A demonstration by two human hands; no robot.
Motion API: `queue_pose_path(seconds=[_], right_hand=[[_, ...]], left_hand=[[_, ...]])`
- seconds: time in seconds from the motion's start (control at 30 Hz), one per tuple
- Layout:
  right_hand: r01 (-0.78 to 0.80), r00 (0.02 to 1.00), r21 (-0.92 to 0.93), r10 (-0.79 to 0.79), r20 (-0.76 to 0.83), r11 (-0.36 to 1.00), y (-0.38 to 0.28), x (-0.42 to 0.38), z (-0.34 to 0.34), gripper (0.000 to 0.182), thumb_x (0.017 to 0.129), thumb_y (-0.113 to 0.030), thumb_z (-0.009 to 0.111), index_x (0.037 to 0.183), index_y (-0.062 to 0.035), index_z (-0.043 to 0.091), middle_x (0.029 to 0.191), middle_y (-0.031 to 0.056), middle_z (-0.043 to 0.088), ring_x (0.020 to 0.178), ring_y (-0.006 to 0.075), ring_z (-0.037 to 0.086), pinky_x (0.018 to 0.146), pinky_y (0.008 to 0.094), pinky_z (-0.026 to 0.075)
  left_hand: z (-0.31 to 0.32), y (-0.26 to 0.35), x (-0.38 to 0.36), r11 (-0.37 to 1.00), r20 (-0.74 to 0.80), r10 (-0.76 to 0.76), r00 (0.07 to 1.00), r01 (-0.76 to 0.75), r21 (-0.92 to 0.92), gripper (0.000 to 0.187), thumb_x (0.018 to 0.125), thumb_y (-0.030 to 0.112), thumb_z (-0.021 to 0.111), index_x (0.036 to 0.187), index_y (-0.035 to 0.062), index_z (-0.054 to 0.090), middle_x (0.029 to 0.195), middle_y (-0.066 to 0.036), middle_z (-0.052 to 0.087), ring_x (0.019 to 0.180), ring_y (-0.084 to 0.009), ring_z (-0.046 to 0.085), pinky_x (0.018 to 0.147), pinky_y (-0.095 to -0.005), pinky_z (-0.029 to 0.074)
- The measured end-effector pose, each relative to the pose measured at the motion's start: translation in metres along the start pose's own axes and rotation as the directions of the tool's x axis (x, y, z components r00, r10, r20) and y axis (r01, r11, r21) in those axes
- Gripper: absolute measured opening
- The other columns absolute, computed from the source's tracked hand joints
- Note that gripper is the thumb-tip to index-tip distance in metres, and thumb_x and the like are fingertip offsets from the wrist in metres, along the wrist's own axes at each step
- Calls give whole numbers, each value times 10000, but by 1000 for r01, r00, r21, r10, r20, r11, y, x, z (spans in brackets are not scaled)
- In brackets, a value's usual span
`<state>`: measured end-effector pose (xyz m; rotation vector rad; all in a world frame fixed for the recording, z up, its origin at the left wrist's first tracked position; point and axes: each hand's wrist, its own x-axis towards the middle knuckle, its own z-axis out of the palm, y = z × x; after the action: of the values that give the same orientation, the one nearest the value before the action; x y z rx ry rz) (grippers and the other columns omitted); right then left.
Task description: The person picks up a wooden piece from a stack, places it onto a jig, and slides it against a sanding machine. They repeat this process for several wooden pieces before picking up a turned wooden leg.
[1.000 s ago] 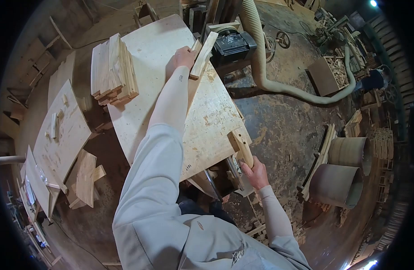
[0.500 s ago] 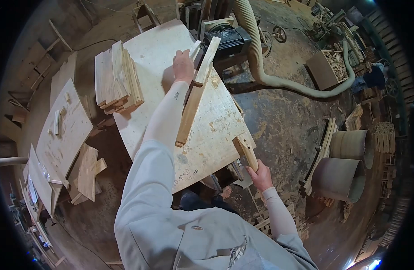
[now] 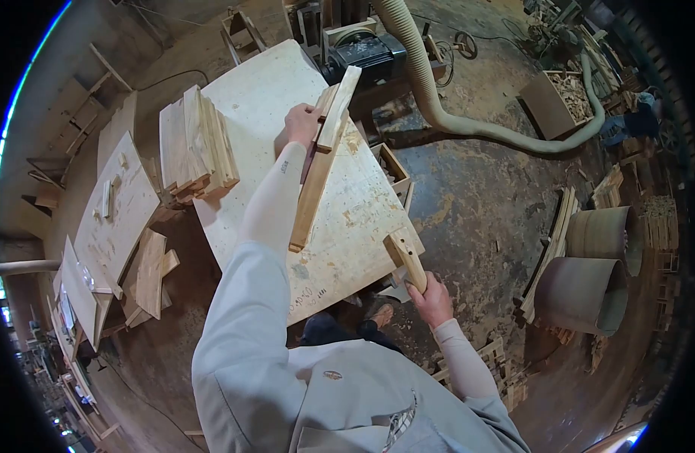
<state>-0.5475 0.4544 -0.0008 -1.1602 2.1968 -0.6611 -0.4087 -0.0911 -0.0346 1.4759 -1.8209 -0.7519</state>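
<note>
At the tabletop [image 3: 249, 83], left fingers [image 3: 311, 110] half-open against a strip [image 3: 327, 100], right fingers [image 3: 417, 293] closed around drilled wood [image 3: 409, 263]

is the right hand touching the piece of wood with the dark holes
Touching: the head view shows the right hand closed around the near end of the piece of wood

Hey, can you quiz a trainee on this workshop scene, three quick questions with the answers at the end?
1. What does the right hand hold?
A) a hammer
B) a wooden piece with dark holes
C) a paintbrush
2. True or false: stacked boards sit at the left edge of the tabletop.
3. Fill in: a pale, ribbed ____ curves past the black motor.

Key: 1 B; 2 true; 3 hose.
</note>
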Motion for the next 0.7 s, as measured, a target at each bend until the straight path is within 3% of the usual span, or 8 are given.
queue_pose_path(seconds=[0.03,0.07,0.17,0.3,0.37,0.4,0.47,0.7], right_hand=[[0,1000,16,0,6,1000,1,0,0,378,988,-334,791,1163,-17,685,971,284,773,947,511,754,813,572,597],[1,1000,32,-2,13,999,2,0,0,380,995,-352,783,1153,-25,672,963,288,769,951,525,744,817,597,591],[10,1000,31,-11,27,999,1,1,-2,374,997,-358,783,1115,-26,658,935,293,759,918,532,739,787,601,587],[7,1000,24,-8,26,1000,3,3,-1,376,997,-361,783,1092,-25,643,917,296,752,885,534,733,756,607,579],[13,1000,21,-13,13,1000,4,4,3,380,996,-363,782,1067,-21,632,914,299,748,876,532,730,749,612,572],[16,1000,25,-16,17,1000,4,5,5,380,996,-363,782,1067,-21,632,914,299,748,876,532,730,749,612,572],[31,999,40,-31,15,999,8,5,8,378,994,-356,782,1063,-17,630,916,303,746,874,533,728,750,610,573],[62,998,36,-62,-3,997,22,10,24,359,989,-322,786,1104,-14,642,918,300,748,877,532,730,743,599,574]], left_hand=[[4,0,6,999,2,-31,1000,31,-40,294,942,311,843,1005,25,858,1019,-189,836,1006,-359,792,947,-451,598],[9,0,13,998,-20,-39,999,38,-41,262,941,291,854,1034,48,876,947,-128,849,849,-243,801,846,-382,618],[14,14,24,976,23,-168,986,170,-138,244,938,273,864,1030,48,881,927,-119,845,817,-223,785,811,-380,618],[29,10,33,987,-71,-140,988,134,-85,225,931,252,877,1021,46,884,905,-109,840,794,-200,772,772,-370,614],[27,7,35,974,-43,-178,983,170,-148,220,915,277,865,984,69,885,986,-142,853,938,-301,802,913,-419,612],[28,5,38,975,-48,-179,983,170,-143,220,915,277,865,984,69,885,986,-142,853,938,-301,802,913,-419,612],[33,-1,39,982,-77,-131,988,119,-148,201,927,241,886,1005,56,885,872,-97,830,740,-190,758,725,-353,606],[19,24,27,964,-51,-191,980,178,-196,196,940,243,877,991,54,881,828,-94,817,707,-180,740,699,-356,592]])
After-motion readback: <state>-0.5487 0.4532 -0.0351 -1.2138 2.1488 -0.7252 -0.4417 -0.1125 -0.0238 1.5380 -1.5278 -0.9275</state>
